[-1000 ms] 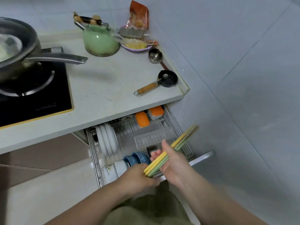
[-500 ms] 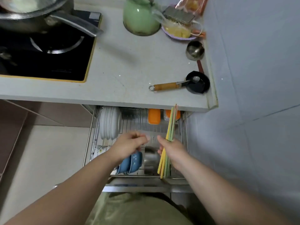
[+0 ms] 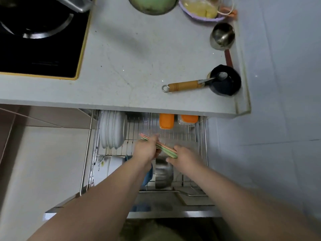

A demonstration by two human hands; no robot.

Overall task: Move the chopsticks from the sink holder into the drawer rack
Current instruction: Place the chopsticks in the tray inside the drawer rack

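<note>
A bundle of pastel green, yellow and pink chopsticks (image 3: 166, 150) lies almost level above the wire drawer rack (image 3: 180, 134), which is pulled out under the counter. My left hand (image 3: 147, 149) is closed over the bundle's left part, and one tip pokes out past it at the upper left. My right hand (image 3: 184, 156) grips the other end at the lower right. The sink holder is out of view.
The rack holds upright white plates (image 3: 112, 129), two orange-lidded boxes (image 3: 166, 121), a white bowl (image 3: 111, 164), a blue bowl (image 3: 148, 176) and a steel cup (image 3: 164, 174). On the counter (image 3: 132, 63) above lie a small black pan (image 3: 224, 80), a steel cup (image 3: 222, 36) and a hob (image 3: 40, 37).
The chopsticks have swung from pointing away from me in my right hand to lying crosswise over the rack. My left hand has taken hold of them too. The view has tilted further down.
</note>
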